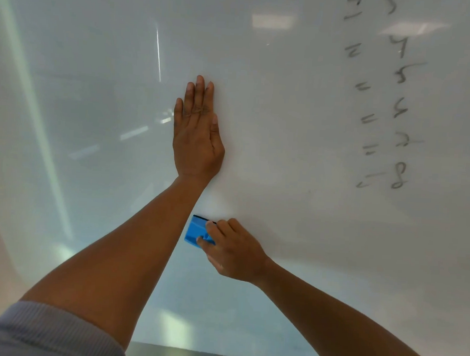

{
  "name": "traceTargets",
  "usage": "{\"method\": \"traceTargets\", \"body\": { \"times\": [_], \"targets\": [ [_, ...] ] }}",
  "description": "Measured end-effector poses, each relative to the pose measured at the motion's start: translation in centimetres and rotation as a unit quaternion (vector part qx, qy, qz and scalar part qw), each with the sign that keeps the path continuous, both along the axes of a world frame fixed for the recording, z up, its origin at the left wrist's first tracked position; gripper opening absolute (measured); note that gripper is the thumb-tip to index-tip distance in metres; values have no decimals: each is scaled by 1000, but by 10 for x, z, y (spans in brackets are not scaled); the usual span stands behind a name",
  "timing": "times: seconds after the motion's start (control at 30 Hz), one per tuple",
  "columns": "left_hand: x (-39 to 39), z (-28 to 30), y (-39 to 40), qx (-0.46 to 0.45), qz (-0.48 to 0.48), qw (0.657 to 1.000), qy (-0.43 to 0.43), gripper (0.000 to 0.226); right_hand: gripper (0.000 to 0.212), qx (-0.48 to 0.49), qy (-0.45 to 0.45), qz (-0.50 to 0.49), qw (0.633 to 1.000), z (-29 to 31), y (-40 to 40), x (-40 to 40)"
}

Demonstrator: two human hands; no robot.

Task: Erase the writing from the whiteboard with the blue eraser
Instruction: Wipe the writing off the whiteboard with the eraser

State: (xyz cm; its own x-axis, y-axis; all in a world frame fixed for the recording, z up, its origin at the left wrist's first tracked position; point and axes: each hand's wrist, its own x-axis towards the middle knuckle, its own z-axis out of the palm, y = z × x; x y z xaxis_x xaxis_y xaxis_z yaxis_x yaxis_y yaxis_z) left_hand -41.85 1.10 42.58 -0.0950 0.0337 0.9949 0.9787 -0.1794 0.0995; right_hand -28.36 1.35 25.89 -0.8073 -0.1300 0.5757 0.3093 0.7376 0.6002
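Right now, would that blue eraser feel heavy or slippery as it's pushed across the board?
Probably light: the right hand steers the blue eraser with fingertips alone. Its moulded body looks stiff, with a grip ridge. It should glide easily, since the whiteboard looks glossy.

The eraser (196,232) I hold is bright blue with a black strip along its top edge. The whiteboard (285,126) is glossy white, tinted pale blue-green left of the eraser; its writing (399,110) is smudged grey. My sleeve (49,331) is ribbed pale lilac-grey.

Blurred handwriting on your whiteboard (285,126)

You can read digits (400,110) 4, 5, 6, 7, 8 running downward; equals signs (367,119) stand left of them.
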Motion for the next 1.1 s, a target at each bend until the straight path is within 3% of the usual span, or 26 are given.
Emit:
{"method": "traceTargets", "body": {
  "times": [0.1,0.27,0.4,0.5,0.6,0.77,0.9,1.03,1.1],
  "targets": [
    [-1,0,0,0,-2,1000,5,48,24,6,25,7,1000,19,6,14],
    [-1,-1,0,8,-7,1000,1,48,24,16,215,-4,976,76,21,72],
    [0,-2,1,6,-11,1000,-3,48,28,-4,404,-54,913,125,34,121],
    [1,-2,2,7,-11,1000,-11,48,31,-37,473,-81,877,140,37,133],
    [5,-3,1,12,-11,1000,-21,48,29,-39,484,-65,872,128,33,120],
    [15,-5,1,3,-18,998,-57,49,29,-26,335,-20,942,76,23,88],
    [20,-6,0,-1,-25,997,-79,49,29,18,258,-34,965,87,27,100],
    [19,-6,0,-14,-19,997,-75,50,27,-14,418,-35,907,129,31,112],
    [22,-6,0,-17,-21,996,-79,50,29,-23,437,-55,898,148,31,116]
  ]
}}
